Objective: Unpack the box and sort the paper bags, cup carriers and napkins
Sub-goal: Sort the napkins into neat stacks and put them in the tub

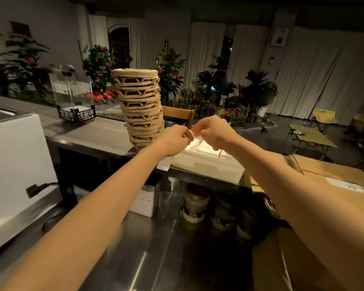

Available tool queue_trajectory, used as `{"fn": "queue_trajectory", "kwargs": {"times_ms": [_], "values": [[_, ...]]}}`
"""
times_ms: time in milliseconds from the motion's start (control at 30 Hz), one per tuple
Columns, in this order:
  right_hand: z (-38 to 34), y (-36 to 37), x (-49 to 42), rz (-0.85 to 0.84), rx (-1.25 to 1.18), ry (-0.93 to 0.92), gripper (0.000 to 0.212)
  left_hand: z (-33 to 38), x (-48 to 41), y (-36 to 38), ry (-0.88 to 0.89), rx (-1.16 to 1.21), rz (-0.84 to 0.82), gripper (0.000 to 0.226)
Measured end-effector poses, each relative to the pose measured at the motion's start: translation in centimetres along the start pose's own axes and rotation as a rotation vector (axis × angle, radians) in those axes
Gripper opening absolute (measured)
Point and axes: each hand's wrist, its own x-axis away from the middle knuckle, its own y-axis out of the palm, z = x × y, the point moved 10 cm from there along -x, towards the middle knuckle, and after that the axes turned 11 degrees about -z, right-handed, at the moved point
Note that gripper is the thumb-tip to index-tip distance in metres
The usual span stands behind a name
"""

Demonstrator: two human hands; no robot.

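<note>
Left hand (pixel 172 141): centre of frame, fingers (pixel 186 134) curled in tight, tips pinching a pale scrap (pixel 192 134).
Right hand (pixel 213 133): just right of centre, fingers also curled, pinching the same scrap from the other side, knuckles nearly touching the left hand's.
Pale scrap: thin, white or clear, held up between both hands above the napkins; wrapper or napkin edge, too blurred to tell.
Napkins (pixel 206 162): white flat pile on the counter (pixel 88 131), centre of frame, directly under the hands, near edge at the counter's front edge.
Napkin handling: probably very light, soft and limp, loose sheets apt to slide or fan out; best taken as a whole block, gripped at two opposite sides, not by the top sheet.
Wrapper handling, if that: probably thin and slippery, likely to tear unevenly; needs a firm pinch close to the tear line.
Cup carriers (pixel 141 106): tall nested pulp stack, left of centre, touching or just beside the napkins, leaning slightly right.
Carrier handling: probably light, stiff, rough enough to grip; stack top-heavy, easy to knock with the left forearm; safest held low with a second hand near the top.
Box (pixel 334 177): brown cardboard, right edge of frame, flaps open.
</note>
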Motion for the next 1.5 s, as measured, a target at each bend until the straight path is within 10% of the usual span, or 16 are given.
{"fn": "queue_trajectory", "kwargs": {"times_ms": [500, 967, 1500], "values": [[5.3, 15.7, 26.9, 0.155, -0.654, 0.164, 0.018, -7.9, 22.9, 15.6, -0.236, 0.413, 0.081, 0.015], [12.5, 33.9, 41.1, -0.079, -0.474, 0.636, 0.033, -14.6, 36.6, 31.4, -0.551, 0.532, -0.138, 0.035], [16.5, 36.0, 41.0, -0.203, -0.562, 0.644, 0.048, -13.6, 37.0, 37.7, -0.741, 0.524, -0.203, 0.046]]}}
